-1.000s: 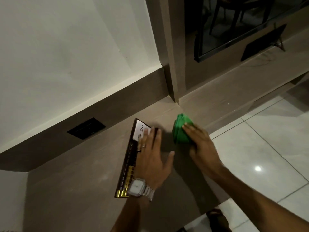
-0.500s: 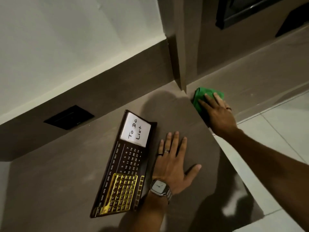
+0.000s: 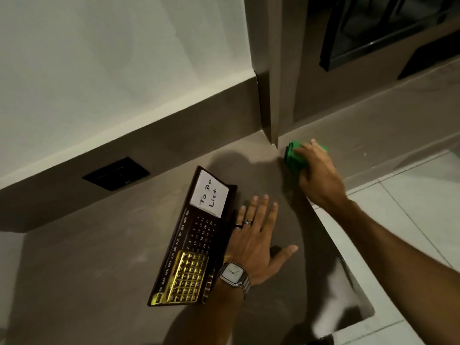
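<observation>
A folded green cloth [image 3: 293, 158] lies on the brown counter [image 3: 104, 257] at the inner corner by the vertical post. My right hand [image 3: 317, 175] presses on it with fingers laid over the top, hiding most of the cloth. My left hand [image 3: 256, 235], with a wristwatch and two rings, rests flat on the counter with fingers spread, just right of a dark desk calendar [image 3: 191, 247]. The calendar lies flat and carries a white "To Do List" note and a gold date grid.
A black socket plate [image 3: 116, 173] sits in the brown upstand below the white wall. The post [image 3: 272, 70] rises at the corner. A lower brown ledge [image 3: 373, 135] runs right beneath a dark framed panel [image 3: 378, 28]. White floor tiles [image 3: 410, 210] lie past the counter edge.
My right hand has shifted the green cloth a little along the corner near the post. My left hand stays flat beside the calendar. The view has shifted slightly.
</observation>
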A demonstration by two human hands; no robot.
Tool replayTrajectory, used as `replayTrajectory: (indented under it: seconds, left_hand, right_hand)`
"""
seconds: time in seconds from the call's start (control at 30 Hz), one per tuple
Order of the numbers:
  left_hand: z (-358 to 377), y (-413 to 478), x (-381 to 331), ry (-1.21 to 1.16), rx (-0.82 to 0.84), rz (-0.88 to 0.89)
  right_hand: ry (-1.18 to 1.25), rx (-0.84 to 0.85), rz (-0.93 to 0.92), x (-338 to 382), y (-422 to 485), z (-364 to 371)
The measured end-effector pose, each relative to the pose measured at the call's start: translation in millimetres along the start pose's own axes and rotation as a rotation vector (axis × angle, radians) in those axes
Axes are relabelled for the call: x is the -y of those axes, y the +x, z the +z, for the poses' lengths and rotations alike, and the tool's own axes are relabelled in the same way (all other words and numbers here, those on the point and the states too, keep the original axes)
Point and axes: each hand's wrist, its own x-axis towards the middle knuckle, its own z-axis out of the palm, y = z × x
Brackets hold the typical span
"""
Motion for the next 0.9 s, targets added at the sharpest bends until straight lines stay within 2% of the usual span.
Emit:
replayTrajectory:
  seconds: [0.1,0.17,0.23,0.33,0.47,0.7,0.9]
  left_hand:
    - [-34,-9,7,0.018,-0.139,-0.015]
    - [-57,-20,20,0.041,-0.208,-0.055]
    - [-72,-35,35,0.065,-0.237,-0.109]
    - [-82,-63,56,0.133,-0.208,-0.237]
    - [-80,-95,76,0.102,-0.022,-0.348]
    - [-78,-137,84,-0.053,-0.003,-0.463]
    - [-76,-173,115,-0.383,-0.184,-0.76]
  right_hand:
    - [0.075,0.027,-0.12,54,-8,6]
    - [0.156,0.161,-0.197,94,-11,14]
    - [0.29,0.315,-0.175,130,-17,24]
    - [0.231,0.398,-0.17,166,-17,43]
    - [0.103,0.486,-0.162,187,-11,52]
    - [0.011,0.436,-0.231,182,-13,44]
    - [0.108,0.293,-0.132,172,-24,43]
